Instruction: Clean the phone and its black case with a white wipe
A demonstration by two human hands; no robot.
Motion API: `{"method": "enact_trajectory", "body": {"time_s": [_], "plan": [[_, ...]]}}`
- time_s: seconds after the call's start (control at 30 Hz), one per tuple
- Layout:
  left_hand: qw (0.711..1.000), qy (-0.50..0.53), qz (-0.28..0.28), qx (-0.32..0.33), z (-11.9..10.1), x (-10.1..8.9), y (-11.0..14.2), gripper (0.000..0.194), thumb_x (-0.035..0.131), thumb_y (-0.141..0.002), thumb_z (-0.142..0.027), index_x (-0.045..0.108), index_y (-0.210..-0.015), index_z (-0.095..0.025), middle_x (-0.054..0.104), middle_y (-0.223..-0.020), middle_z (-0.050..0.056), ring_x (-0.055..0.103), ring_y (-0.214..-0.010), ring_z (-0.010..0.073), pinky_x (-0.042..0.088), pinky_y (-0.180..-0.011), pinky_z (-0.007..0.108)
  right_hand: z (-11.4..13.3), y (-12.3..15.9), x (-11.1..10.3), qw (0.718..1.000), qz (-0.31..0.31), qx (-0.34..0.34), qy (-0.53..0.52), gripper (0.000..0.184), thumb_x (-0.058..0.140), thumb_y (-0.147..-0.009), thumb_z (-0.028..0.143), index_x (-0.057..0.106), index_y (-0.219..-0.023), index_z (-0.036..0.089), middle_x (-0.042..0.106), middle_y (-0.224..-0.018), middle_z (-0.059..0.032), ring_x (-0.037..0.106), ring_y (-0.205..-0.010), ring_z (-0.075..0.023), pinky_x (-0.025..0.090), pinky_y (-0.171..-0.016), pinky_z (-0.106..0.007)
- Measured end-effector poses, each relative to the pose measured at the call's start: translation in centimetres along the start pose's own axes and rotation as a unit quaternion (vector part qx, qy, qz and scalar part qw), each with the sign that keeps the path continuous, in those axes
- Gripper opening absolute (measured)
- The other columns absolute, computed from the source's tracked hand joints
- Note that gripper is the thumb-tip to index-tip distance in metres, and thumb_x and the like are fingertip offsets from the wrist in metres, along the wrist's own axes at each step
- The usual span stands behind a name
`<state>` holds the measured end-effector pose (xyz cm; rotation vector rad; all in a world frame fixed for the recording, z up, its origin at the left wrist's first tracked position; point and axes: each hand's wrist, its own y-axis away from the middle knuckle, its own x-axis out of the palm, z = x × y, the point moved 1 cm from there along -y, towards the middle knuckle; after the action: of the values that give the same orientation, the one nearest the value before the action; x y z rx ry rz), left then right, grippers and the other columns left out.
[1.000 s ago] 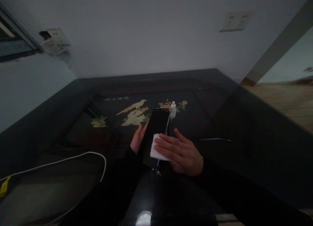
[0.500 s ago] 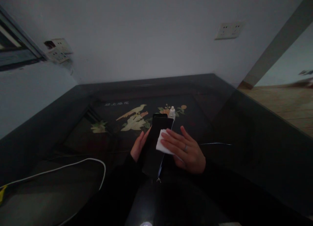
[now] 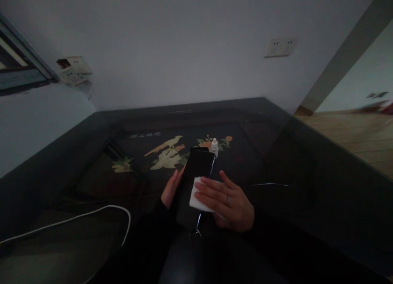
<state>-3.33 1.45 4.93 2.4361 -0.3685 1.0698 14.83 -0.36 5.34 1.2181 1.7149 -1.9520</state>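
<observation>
White cloth (image 3: 195, 201) sits between right fingers (image 3: 215, 192) and black phone (image 3: 199, 165).

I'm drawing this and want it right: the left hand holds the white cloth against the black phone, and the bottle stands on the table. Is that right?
One mistake: the head view shows the right hand holding the white cloth against the black phone. The bottle does stand on the table.

Black phone (image 3: 199, 164) — slanted, white cloth (image 3: 197, 204) against it.
</observation>
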Motion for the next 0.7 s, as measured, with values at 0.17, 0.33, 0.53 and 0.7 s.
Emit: {"method": "enact_trajectory", "body": {"time_s": [0.17, 0.33, 0.53, 0.7], "plan": [[0.999, 0.009, 0.033, -0.003, 1.1, 0.1, -0.1, 0.060, 0.033, -0.090, -0.038, 0.013, -0.143, -0.020, 0.062, -0.113, 0.009, 0.060, -0.097, 0.0207, 0.043, -0.089, 0.033, -2.8, 0.6, -0.8, 0.991, -0.035, 0.123, 0.041, 0.044, 0.036, -0.084, 0.009, 0.041, -0.128, 0.011, 0.045, -0.134, -0.0134, 0.032, -0.130, -0.0220, 0.019, -0.107, -0.053], [0.999, 0.031, 0.003, 0.015, 0.7, -0.8, -0.6, 0.061, 0.033, -0.090, -0.037, 0.011, -0.143, -0.016, 0.059, -0.120, 0.009, 0.056, -0.107, 0.0197, 0.038, -0.096, 0.031, -0.8, 0.1, 0.0, 0.998, 0.008, 0.055, 0.002, 0.044, 0.036, -0.084, 0.012, 0.041, -0.128, 0.009, 0.045, -0.134, -0.0113, 0.028, -0.132, -0.0210, 0.021, -0.108, -0.048], [1.000, 0.004, 0.006, 0.019, 0.7, -0.4, -0.1, 0.058, 0.038, -0.088, -0.037, 0.022, -0.141, -0.020, 0.059, -0.120, 0.008, 0.057, -0.105, 0.0227, 0.038, -0.096, 0.037, -1.7, 0.2, -0.4, 0.997, -0.003, 0.082, 0.006, 0.048, 0.036, -0.085, 0.010, 0.036, -0.132, 0.013, 0.044, -0.135, -0.0102, 0.031, -0.130, -0.0200, 0.017, -0.109, -0.049], [0.996, -0.043, 0.071, 0.017, 1.3, -1.1, -0.8, 0.067, 0.056, -0.076, -0.045, 0.032, -0.137, -0.028, 0.047, -0.134, 0.004, 0.047, -0.118, 0.0285, 0.034, -0.101, 0.043, -3.5, 0.6, -1.3, 0.980, -0.047, 0.186, -0.056, 0.049, 0.032, -0.087, 0.010, 0.034, -0.135, 0.019, 0.041, -0.137, -0.0086, 0.036, -0.128, -0.0204, 0.022, -0.108, -0.052]]}}
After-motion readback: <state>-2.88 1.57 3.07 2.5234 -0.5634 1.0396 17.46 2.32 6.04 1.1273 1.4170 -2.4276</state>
